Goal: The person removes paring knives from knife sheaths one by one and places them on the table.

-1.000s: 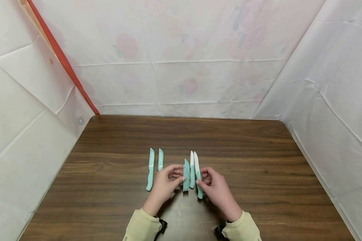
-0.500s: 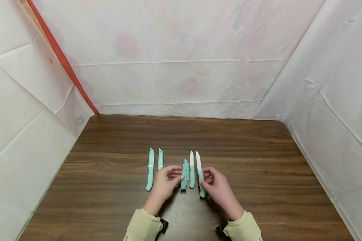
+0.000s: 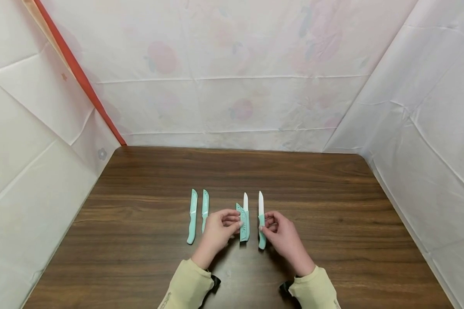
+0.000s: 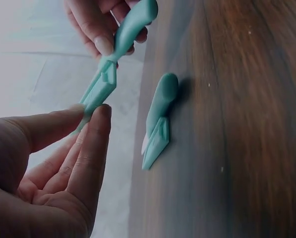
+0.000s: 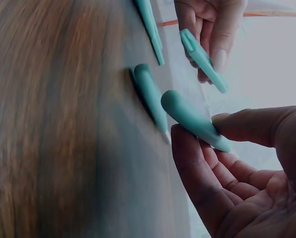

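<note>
In the head view my left hand (image 3: pixel 217 232) pinches a mint-green knife sheath (image 3: pixel 242 225) between thumb and fingers. My right hand (image 3: pixel 285 235) grips a paring knife by its mint-green handle (image 3: pixel 261 236), its white blade (image 3: pixel 261 202) bare and pointing away from me. Another bare paring knife (image 3: pixel 245 202) lies on the table between the hands, partly covered by the held sheath. Beside that knife, the left wrist view shows a second sheath (image 4: pixel 157 144) on the wood. The right wrist view shows the held handle (image 5: pixel 190 118) between thumb and fingertips.
Two sheathed knives (image 3: pixel 193 214) lie side by side left of my left hand, the nearer one (image 3: pixel 205 205) partly behind that hand. The brown wooden table (image 3: pixel 332 206) is bordered by white printed curtains (image 3: pixel 216 103) at the back and sides.
My right hand has carried its knife to the right, away from the knife on the table, and straightened it. My left hand has shifted slightly right, the sheath now overlapping the lying knife.
</note>
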`<control>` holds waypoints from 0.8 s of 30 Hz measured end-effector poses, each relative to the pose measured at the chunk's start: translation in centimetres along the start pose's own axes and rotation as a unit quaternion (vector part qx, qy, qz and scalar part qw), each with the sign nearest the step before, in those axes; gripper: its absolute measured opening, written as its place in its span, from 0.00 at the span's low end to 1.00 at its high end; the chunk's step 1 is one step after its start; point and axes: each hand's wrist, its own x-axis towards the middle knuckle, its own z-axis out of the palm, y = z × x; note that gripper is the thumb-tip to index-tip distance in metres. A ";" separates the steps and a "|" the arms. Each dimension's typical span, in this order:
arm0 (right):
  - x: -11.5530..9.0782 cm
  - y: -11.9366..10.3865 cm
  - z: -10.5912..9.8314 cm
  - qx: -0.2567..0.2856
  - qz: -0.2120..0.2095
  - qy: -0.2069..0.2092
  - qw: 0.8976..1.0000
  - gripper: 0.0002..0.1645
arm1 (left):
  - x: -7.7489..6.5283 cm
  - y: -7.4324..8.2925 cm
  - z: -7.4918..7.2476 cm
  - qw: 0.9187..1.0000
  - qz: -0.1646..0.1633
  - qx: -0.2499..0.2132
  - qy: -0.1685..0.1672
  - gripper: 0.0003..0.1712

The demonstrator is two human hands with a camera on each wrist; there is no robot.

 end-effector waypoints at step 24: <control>1.9 1.7 -0.7 0.051 0.057 -0.024 0.997 0.15 | 4.0 -0.5 2.7 0.999 -0.045 -0.010 0.012 0.14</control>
